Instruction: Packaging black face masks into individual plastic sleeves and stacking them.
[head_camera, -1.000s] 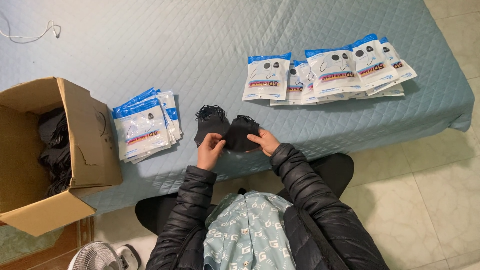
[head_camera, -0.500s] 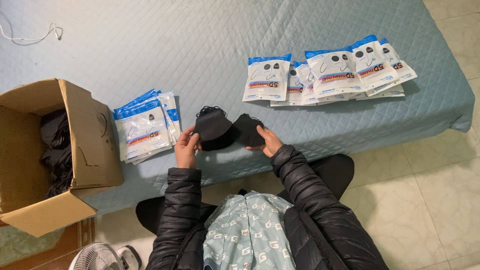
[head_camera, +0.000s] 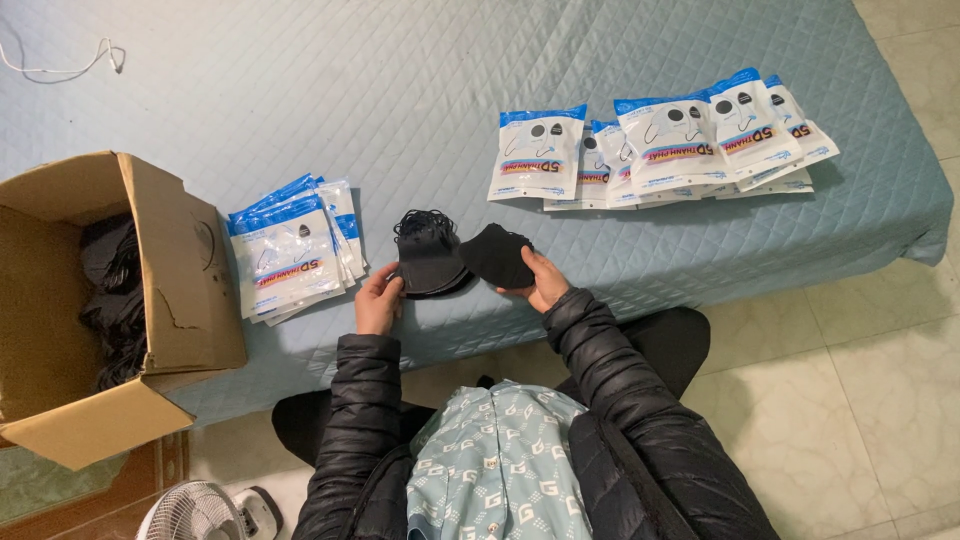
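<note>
At the far left I see an open cardboard box (head_camera: 170, 290) standing by the edge of the bed (head_camera: 300, 90), with dark items piled inside it. Just to its right, on the quilted blue cover, lies a fanned stack of white-and-blue packets (head_camera: 290, 250).

My left hand (head_camera: 378, 303) comes next. Its fingers are curled shut on the lower left edge of a stack of black masks (head_camera: 428, 262), whose ear loops bunch up at the top. The stack sits just above the bed's near edge, and I cannot tell whether it rests on the cover or is lifted off it.

Right beside it, overlapping the stack's right side, is a single black mask (head_camera: 495, 255). My right hand (head_camera: 543, 281) grips it from the right, thumb on top and fingers underneath, closed on the fabric. Both hands are close together over the front of the bed, in front of my lap.

Further right and farther back, a row of filled white-and-blue packets (head_camera: 660, 145) lies spread out overlapping across the cover, well apart from the hands.
</note>
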